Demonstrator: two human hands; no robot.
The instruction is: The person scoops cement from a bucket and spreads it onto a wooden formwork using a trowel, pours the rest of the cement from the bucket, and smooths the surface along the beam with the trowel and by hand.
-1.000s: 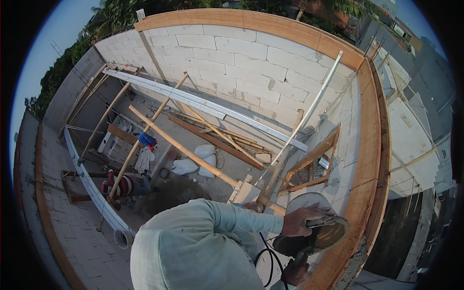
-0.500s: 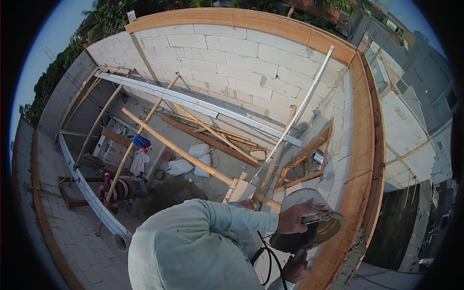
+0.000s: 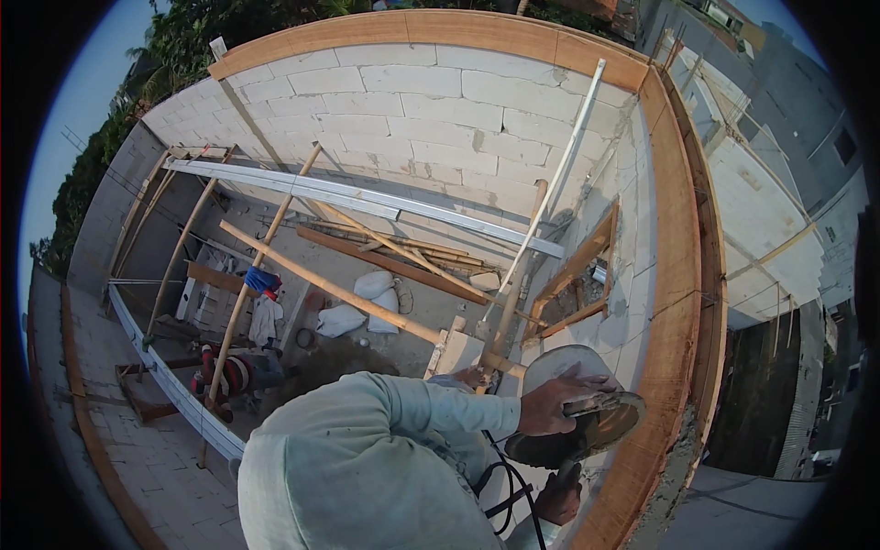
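My left hand (image 3: 548, 411), in a pale green sleeve, is closed on the crusted rim of a dark round bucket (image 3: 564, 445) at lower right. A grey round surface (image 3: 561, 365) shows just behind it. Lower, my right hand (image 3: 559, 500) is closed at the bucket's near side around something dark that I cannot make out. Black cords (image 3: 509, 495) loop beside it. The bucket is beside a wooden formwork board (image 3: 662, 385) along the wall top. Another hand (image 3: 469, 376), partly hidden, shows by a pale board (image 3: 452, 346).
Bamboo poles (image 3: 325, 278) and long metal profiles (image 3: 367, 206) cross the space below. White sacks (image 3: 339, 321) lie on the floor. A co-worker (image 3: 234, 376) in a red striped top bends at lower left. A block wall (image 3: 412, 110) rises behind; a framed opening (image 3: 573, 270) is at right.
The whole view has shifted, so the walls, poles and bucket sit further left and partly higher in the picture. Both my hands keep their grip at the bucket.
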